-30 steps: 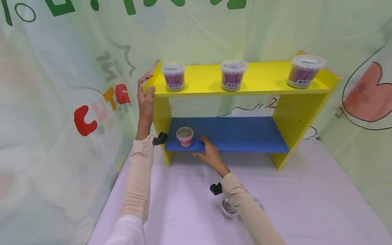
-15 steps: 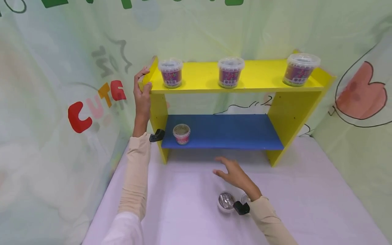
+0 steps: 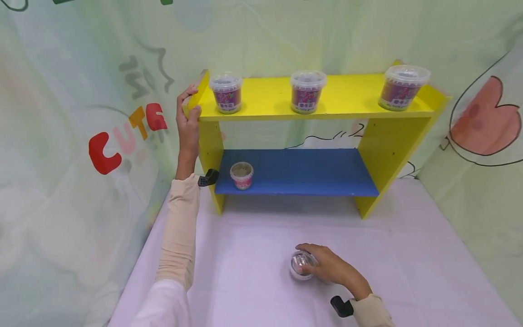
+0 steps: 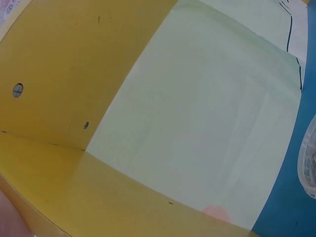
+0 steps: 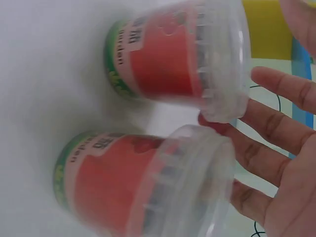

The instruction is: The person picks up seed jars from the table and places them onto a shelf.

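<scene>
My left hand [image 3: 188,127] grips the upper left corner of a yellow shelf unit [image 3: 265,117], thumb on the front and fingers over the side panel. My right hand [image 3: 332,267] is spread around a small clear-lidded plastic tub [image 3: 301,263] on the table, with its fingertips at the lid. In the right wrist view, two tubs stand side by side: one red-labelled tub [image 5: 165,54] by the fingers, and a second red-labelled tub [image 5: 116,182] nearer the palm. That second one is mostly hidden under the hand in the head view. The thumb stands apart from the lids.
On the yellow top board stand three purple-labelled tubs, a left tub [image 3: 228,97], a middle tub [image 3: 306,95] and a right tub [image 3: 400,93]. A pink-labelled tub [image 3: 242,176] sits at the left of the blue lower board [image 3: 306,170]. A white cloth [image 3: 245,254] covers the table.
My right hand has drawn back from beside the pink-labelled tub on the blue board, down to the tubs on the table. The left hand keeps its grip on the shelf unit.
</scene>
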A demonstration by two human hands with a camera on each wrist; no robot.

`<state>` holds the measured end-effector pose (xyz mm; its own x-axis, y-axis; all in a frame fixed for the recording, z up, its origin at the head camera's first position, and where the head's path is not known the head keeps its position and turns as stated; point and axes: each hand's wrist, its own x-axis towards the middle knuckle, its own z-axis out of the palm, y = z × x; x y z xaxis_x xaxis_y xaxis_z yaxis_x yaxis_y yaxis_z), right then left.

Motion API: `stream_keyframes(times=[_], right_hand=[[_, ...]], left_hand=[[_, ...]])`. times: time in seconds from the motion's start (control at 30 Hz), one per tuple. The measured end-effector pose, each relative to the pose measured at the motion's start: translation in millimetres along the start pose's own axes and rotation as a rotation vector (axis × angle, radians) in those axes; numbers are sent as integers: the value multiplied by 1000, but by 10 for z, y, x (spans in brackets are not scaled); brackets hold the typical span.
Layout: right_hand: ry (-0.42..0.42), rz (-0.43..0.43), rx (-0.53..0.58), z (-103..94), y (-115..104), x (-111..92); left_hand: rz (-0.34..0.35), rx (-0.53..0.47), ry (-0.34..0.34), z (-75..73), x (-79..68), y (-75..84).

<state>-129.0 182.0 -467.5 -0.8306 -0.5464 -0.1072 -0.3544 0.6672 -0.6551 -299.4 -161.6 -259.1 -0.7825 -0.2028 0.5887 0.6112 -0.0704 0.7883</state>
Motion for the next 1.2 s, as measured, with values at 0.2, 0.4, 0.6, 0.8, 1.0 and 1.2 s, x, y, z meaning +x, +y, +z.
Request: stream_keyframes(times=[0.2,0.4,0.6,0.8,1.0,1.2], right_hand=[[-13,-20,-64,37,-3,-43],[-28,15,-140,99,15,-35],[14,5,-205,161,59,-35],[44,14,-199,188,82,-16],[136,25,-161,166,74,7],[261,-15,-75,120,84,15]], left_hand=[[-8,-10,-5,-6,9,-12],[-3,-36,-5,-14,26,-33],[-6,-32,0,-6,12,-18],[-25,-36,4,-6,-4,-8],[-28,-21,3,1,-10,4],[-24,6,10,3,-11,7]])
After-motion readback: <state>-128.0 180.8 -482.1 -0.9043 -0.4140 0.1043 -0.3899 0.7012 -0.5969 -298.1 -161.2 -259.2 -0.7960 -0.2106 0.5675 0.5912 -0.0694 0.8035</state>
